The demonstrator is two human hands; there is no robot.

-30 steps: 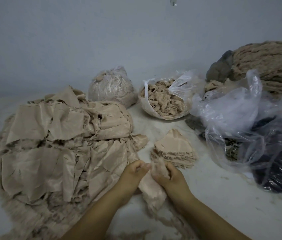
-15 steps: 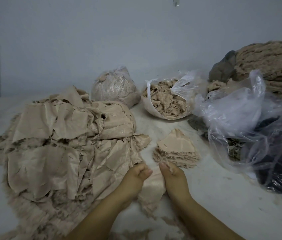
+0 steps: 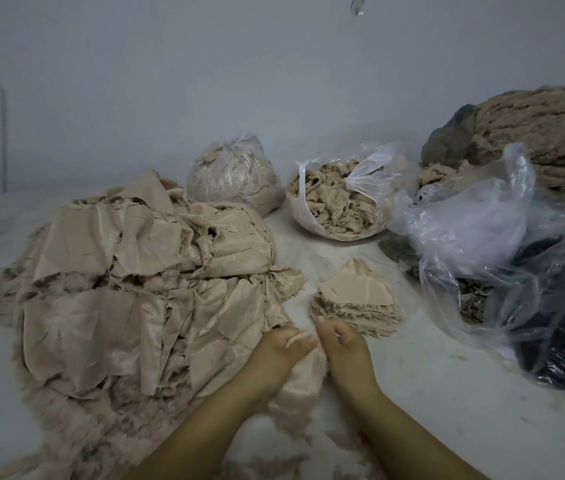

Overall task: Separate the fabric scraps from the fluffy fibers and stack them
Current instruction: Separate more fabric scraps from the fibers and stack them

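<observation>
I count 1 big heap of beige fabric scraps (image 3: 142,289) with fluffy edges at left, 1 roll of fluffy fibers (image 3: 548,133) far right, 2 loose plastic bags (image 3: 503,244) beside it, 1 open bag of fluff (image 3: 336,202), 1 tied bag (image 3: 232,174), and 1 neat stack of scraps (image 3: 354,299) just past my 2 hands. Left hand (image 3: 274,355) and right hand (image 3: 347,351), fingers curled shut, both pinch 1 fluffy scrap (image 3: 302,386) between them

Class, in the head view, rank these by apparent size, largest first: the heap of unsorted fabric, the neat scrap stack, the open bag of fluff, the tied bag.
1. Heap of unsorted fabric
2. Open bag of fluff
3. Tied bag and neat scrap stack: they look similar; the stack sits nearer, so unranked.
</observation>
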